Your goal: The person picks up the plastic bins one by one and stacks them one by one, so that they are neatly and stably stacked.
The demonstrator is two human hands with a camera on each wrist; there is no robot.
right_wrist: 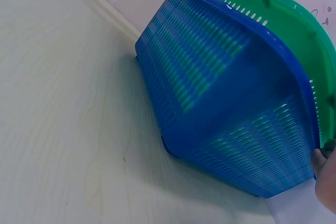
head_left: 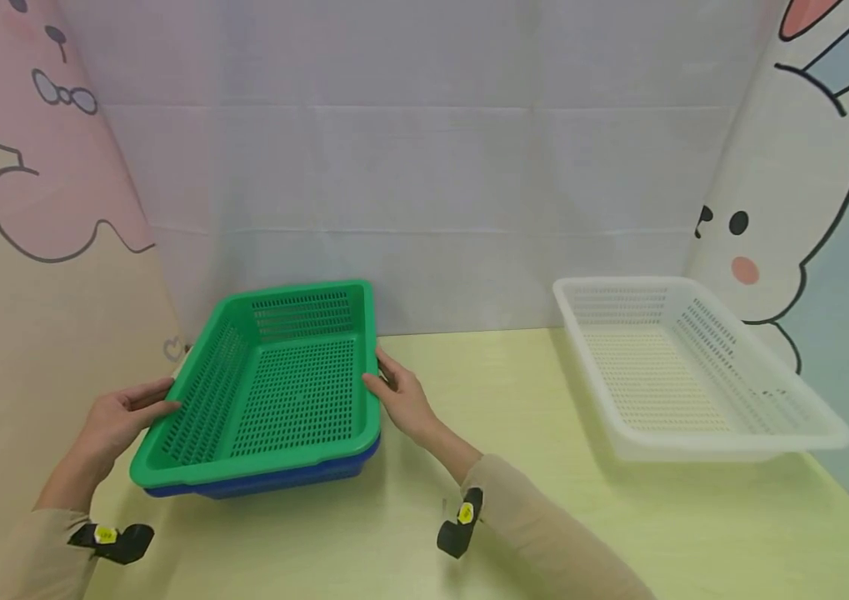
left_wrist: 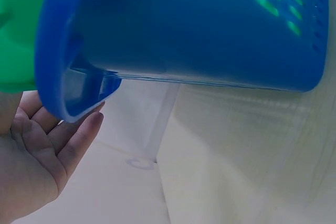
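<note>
left hand (head_left: 118, 419): our fingers straight, flat under the stack's left rim
right hand (head_left: 402, 399): fingers extended against right rim
green basket (head_left: 274, 383): nested in blue basket (head_left: 282, 481), table's (head_left: 484, 500) left side
step: we judge bracing the stack
next: needs grip on one rim only
white basket (head_left: 686, 375): well apart, right

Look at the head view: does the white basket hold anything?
No: the white basket on the table shows only its bare perforated floor.
</note>
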